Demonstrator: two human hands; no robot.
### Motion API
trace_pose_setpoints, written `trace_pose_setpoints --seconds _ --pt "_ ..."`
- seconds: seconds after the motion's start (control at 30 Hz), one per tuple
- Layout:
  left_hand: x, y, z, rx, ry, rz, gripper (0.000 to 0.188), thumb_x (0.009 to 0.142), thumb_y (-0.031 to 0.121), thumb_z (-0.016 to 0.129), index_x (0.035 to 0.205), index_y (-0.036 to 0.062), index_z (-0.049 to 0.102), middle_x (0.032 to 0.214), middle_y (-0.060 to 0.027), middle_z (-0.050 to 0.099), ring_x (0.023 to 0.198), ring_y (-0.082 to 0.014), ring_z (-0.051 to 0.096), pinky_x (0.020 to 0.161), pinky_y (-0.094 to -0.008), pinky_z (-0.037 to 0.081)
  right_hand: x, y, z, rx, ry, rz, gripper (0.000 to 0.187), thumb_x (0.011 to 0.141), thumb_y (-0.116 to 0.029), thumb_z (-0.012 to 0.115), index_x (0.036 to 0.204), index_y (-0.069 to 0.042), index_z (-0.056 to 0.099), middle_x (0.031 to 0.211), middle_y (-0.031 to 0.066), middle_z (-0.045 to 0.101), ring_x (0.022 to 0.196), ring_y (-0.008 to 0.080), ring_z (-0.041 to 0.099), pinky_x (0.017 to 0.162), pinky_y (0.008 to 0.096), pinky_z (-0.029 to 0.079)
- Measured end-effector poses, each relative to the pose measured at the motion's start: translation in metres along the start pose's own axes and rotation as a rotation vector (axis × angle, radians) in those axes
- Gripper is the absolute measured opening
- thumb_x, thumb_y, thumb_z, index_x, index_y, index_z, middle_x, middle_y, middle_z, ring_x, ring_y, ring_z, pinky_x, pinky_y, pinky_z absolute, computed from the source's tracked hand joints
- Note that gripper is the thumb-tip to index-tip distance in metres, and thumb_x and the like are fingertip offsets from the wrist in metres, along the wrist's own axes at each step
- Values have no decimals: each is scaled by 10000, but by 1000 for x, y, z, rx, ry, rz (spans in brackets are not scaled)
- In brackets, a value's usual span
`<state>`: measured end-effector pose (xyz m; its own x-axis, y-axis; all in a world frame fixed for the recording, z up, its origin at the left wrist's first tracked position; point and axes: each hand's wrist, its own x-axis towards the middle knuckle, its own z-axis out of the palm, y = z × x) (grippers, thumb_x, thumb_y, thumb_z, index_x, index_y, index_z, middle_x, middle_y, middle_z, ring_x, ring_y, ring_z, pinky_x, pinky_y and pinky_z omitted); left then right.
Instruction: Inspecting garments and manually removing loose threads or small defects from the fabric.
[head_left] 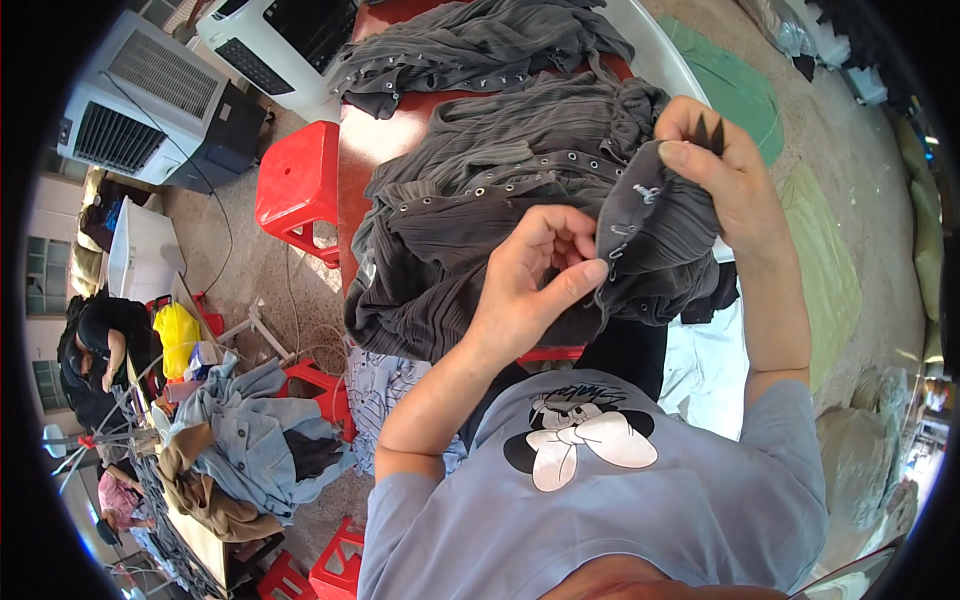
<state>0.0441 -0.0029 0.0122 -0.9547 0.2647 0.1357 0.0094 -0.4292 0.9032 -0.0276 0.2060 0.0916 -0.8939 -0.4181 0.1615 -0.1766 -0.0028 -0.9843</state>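
The right hand (725, 170) pinches the edge of a dark grey garment (665, 230) between thumb and fingers, holding that part raised above the near end of the worktop (385, 150). Two black points of a small tool (708, 136) stick up between the fingers of the same hand. The left hand (540, 275) is just beside the lower end of the raised edge, fingers curled and thumb pointing at the cloth — whether it grips anything there I cannot tell. Pale metal fasteners and bits of thread show along the raised strip.

More of the grey cloth lies bunched on the red worktop, with a row of metal eyelets across it. A second dark garment (480, 50) lies at the far end, also with small metal pieces along its edge.

A red stool (297, 180) stands left of the worktop, and past it are two air coolers (150, 100). Further down on the left, a heap of blue clothes (255, 420) lies near a yellow bag (177, 338) — a person in black (112, 340) bends over just beyond.
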Motion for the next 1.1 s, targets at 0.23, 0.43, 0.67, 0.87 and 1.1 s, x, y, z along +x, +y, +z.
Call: trace_pose_setpoints --seconds 0.23,0.43,0.67,0.87,1.1 --pt "-5 -4 14 14 119 28 178 931 23 645 979 30 474 894 -6 567 761 -39 469 683 -190 400 -3 5 6 3 -2 -31 133 931 -143 623 866 -71 533 789 -70 468 756 14 407 677 194 333" --pt "-22 -12 8 318 -63 -279 314 850 72 752 1091 -21 573 930 -34 653 849 -75 582 752 -250 494 -9 6 1 154 56 -28 108 923 -152 620 890 -63 569 832 -57 543 799 23 493 729 193 399" --pt "-50 87 -91 386 174 -276 208 733 22 750 916 -4 654 890 -34 643 826 -110 600 764 -256 456 -17 35 -27 -107 178 -44 123 925 -173 631 889 -72 570 826 -72 518 800 17 476 728 190 387" --pt "-41 126 -145 623 226 -257 254 744 115 770 918 -6 629 798 -29 629 720 -123 572 692 -261 454 -9 112 17 -235 17 90 164 937 -169 660 944 -45 554 847 -36 522 788 57 483 727 223 409" --pt "-10 28 -102 1462 393 383 359 754 -32 678 1097 73 648 1092 -135 637 1065 -339 569 945 -436 445 -19 136 27 -240 78 164 194 932 -162 679 1008 -3 599 851 8 627 789 63 556 723 243 463"
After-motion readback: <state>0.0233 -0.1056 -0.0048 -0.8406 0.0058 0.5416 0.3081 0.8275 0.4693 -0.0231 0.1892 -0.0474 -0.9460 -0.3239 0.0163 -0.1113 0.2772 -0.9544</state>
